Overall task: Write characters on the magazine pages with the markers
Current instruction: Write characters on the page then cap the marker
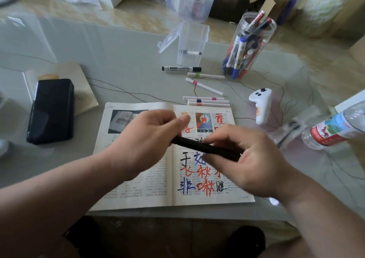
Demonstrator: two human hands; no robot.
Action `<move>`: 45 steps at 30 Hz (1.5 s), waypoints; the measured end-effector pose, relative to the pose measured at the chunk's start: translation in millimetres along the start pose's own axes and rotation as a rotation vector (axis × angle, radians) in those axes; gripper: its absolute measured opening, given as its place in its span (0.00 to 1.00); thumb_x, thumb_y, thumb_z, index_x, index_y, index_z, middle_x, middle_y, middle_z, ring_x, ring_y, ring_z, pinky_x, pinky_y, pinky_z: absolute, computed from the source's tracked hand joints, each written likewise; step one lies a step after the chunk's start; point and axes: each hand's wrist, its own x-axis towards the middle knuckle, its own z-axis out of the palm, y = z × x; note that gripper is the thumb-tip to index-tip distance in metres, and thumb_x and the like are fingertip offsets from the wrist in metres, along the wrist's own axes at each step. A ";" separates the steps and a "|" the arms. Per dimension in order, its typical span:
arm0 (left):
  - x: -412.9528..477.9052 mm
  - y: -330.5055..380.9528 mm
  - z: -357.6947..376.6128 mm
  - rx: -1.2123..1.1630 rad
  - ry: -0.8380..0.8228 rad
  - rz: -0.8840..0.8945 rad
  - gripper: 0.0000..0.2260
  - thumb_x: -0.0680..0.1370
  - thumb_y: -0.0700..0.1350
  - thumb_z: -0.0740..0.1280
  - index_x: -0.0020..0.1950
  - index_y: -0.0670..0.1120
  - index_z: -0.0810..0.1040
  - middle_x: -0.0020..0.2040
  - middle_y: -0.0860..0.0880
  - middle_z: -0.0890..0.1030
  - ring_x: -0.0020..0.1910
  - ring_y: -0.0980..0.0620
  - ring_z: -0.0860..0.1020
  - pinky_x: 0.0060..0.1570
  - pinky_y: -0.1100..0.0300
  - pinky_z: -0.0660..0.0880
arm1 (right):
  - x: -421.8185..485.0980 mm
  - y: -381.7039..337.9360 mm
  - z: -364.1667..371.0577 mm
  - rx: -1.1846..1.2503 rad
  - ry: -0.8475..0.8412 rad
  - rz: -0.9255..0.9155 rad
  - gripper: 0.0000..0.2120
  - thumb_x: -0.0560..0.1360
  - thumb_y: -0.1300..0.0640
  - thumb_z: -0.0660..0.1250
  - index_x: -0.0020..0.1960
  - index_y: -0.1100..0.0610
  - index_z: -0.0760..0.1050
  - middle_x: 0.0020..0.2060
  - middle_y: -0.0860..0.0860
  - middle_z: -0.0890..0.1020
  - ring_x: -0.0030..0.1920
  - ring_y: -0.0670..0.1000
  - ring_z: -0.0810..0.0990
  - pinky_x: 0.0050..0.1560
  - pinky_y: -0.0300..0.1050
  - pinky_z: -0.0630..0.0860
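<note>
An open magazine (138, 188) lies on the table in front of me, its right page covered with large red, blue, black and orange characters. Both hands hover over it holding one black marker (205, 148) that lies slanted between them. My left hand (150, 137) pinches the marker's upper left end with thumb and fingers. My right hand (246, 159) grips its lower right part, palm up. Several slim white markers (207, 101) with coloured bands lie just above the magazine. A black-and-white marker (181, 68) lies farther back.
A clear jar of markers (248, 46) stands at the back right, a clear lidded box (191, 42) beside it. A black case (51, 111) lies on a notebook at the left. A white controller (261, 105) and a plastic bottle (333, 129) lie at the right.
</note>
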 end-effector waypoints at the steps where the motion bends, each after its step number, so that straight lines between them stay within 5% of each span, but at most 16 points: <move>1: 1.9 -0.9 -0.4 -0.140 -0.009 -0.066 0.23 0.82 0.56 0.63 0.31 0.45 0.74 0.25 0.49 0.64 0.24 0.50 0.59 0.27 0.58 0.56 | -1.1 0.4 6.1 -0.114 -0.008 -0.069 0.06 0.75 0.58 0.75 0.51 0.53 0.81 0.35 0.43 0.81 0.35 0.43 0.80 0.38 0.33 0.73; 4: 5.8 -6.1 0.9 -0.169 0.022 -0.113 0.25 0.83 0.60 0.58 0.32 0.46 0.73 0.24 0.49 0.65 0.25 0.49 0.60 0.29 0.57 0.57 | -2.6 0.8 22.8 -0.402 0.044 -0.273 0.06 0.79 0.55 0.70 0.50 0.58 0.80 0.34 0.44 0.77 0.33 0.44 0.73 0.34 0.39 0.69; 7: 4.4 -3.6 4.3 0.056 0.079 -0.040 0.25 0.83 0.59 0.56 0.32 0.46 0.71 0.21 0.53 0.66 0.22 0.51 0.63 0.31 0.54 0.62 | -5.7 0.7 25.9 -0.383 0.071 -0.306 0.05 0.78 0.58 0.71 0.49 0.60 0.80 0.33 0.44 0.76 0.32 0.45 0.72 0.33 0.40 0.69; 10: 1.3 -0.3 7.3 0.148 0.115 0.016 0.24 0.84 0.57 0.56 0.33 0.46 0.70 0.20 0.54 0.67 0.20 0.55 0.65 0.30 0.55 0.64 | -8.1 -5.1 24.0 0.004 0.024 -0.007 0.03 0.76 0.55 0.73 0.45 0.54 0.80 0.29 0.42 0.77 0.28 0.42 0.73 0.32 0.32 0.67; 14: -1.8 5.4 9.8 0.165 0.123 0.102 0.23 0.83 0.57 0.55 0.34 0.46 0.70 0.22 0.54 0.69 0.23 0.53 0.67 0.30 0.52 0.67 | -0.1 -4.7 16.6 0.734 -0.107 0.381 0.06 0.72 0.59 0.75 0.38 0.52 0.80 0.24 0.49 0.70 0.22 0.46 0.64 0.25 0.37 0.61; 18: 6.6 5.5 8.5 0.077 0.130 0.088 0.22 0.84 0.56 0.57 0.34 0.46 0.70 0.22 0.55 0.67 0.24 0.52 0.65 0.31 0.53 0.64 | 10.9 -6.3 10.1 0.810 -0.066 0.419 0.02 0.71 0.63 0.71 0.42 0.57 0.82 0.24 0.53 0.66 0.23 0.48 0.59 0.24 0.36 0.56; 21: 17.9 1.9 4.1 0.072 0.144 0.002 0.21 0.83 0.56 0.59 0.35 0.45 0.69 0.23 0.54 0.66 0.26 0.50 0.64 0.33 0.53 0.64 | 19.0 -6.1 5.0 0.917 0.036 0.363 0.10 0.67 0.67 0.74 0.48 0.61 0.81 0.27 0.56 0.70 0.25 0.48 0.60 0.24 0.36 0.57; 24: 18.7 0.9 4.9 0.308 0.050 -0.040 0.20 0.83 0.55 0.59 0.37 0.45 0.71 0.29 0.53 0.73 0.29 0.51 0.69 0.33 0.57 0.66 | 21.8 -4.1 5.1 0.826 0.144 0.256 0.07 0.70 0.67 0.73 0.48 0.61 0.82 0.30 0.58 0.74 0.26 0.50 0.64 0.25 0.38 0.60; 28: 14.1 1.7 2.1 0.528 0.082 0.197 0.14 0.83 0.49 0.58 0.45 0.46 0.79 0.45 0.52 0.77 0.44 0.53 0.74 0.44 0.57 0.67 | 21.2 -2.0 13.1 0.368 0.267 0.169 0.07 0.75 0.58 0.73 0.50 0.61 0.82 0.31 0.50 0.80 0.28 0.45 0.75 0.31 0.33 0.71; 33: 14.5 4.2 0.1 0.535 0.132 0.226 0.15 0.81 0.52 0.64 0.39 0.44 0.78 0.34 0.50 0.77 0.36 0.53 0.72 0.35 0.60 0.67 | 23.1 -2.5 20.1 0.181 0.313 0.152 0.08 0.72 0.52 0.73 0.48 0.54 0.84 0.35 0.44 0.85 0.37 0.43 0.82 0.42 0.33 0.76; 36: 13.9 5.2 0.6 0.561 0.126 0.197 0.15 0.81 0.54 0.65 0.39 0.46 0.77 0.32 0.51 0.76 0.31 0.54 0.70 0.32 0.61 0.67 | 24.9 -5.3 19.5 0.140 0.276 0.138 0.02 0.75 0.57 0.73 0.47 0.54 0.83 0.33 0.39 0.84 0.36 0.40 0.82 0.42 0.31 0.75; 45: 15.4 33.4 0.7 0.376 0.128 0.306 0.05 0.78 0.48 0.69 0.42 0.55 0.79 0.36 0.59 0.79 0.37 0.60 0.76 0.36 0.67 0.71 | 29.5 -18.1 12.8 0.104 0.303 0.164 0.07 0.78 0.66 0.69 0.47 0.55 0.78 0.31 0.38 0.83 0.31 0.38 0.78 0.35 0.31 0.73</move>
